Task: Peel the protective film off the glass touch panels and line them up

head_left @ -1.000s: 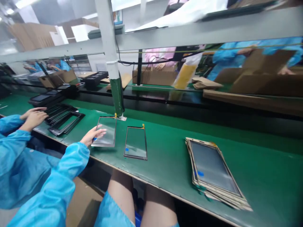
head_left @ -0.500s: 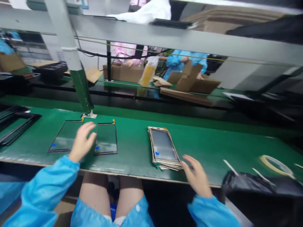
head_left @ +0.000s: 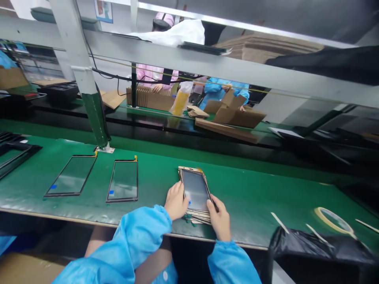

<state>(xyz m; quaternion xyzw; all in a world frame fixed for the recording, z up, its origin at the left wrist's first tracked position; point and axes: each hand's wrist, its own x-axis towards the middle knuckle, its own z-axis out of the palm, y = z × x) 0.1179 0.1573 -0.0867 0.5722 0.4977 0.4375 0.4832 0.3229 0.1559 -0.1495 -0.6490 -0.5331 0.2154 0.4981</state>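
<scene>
A stack of framed screen panels (head_left: 196, 190) lies near the front edge of the green bench, its top piece showing a dark glossy screen with a pale border. Along the left side of this piece, my left hand (head_left: 175, 201) is closed, thumb near a small blue tab. My right hand (head_left: 219, 217) grips the opposite edge, thumb above and fingers around the side. Whether the top piece is raised off the stack I cannot tell. Left of the stack lie two clear glass touch panels with black borders, one nearer (head_left: 123, 181) and one farther left (head_left: 71, 176).
Black frames (head_left: 17, 156) lie at the bench's left end. A post (head_left: 94, 114) rises behind the glass panels. At right are a tape roll (head_left: 334, 220) and a black plastic bag (head_left: 314, 246) by the front edge. Co-workers handle cardboard boxes (head_left: 237, 114) beyond.
My left hand has moved right from the glass panels to the stack. My right hand has closed on the stack's right edge. The camera view has shifted slightly.
</scene>
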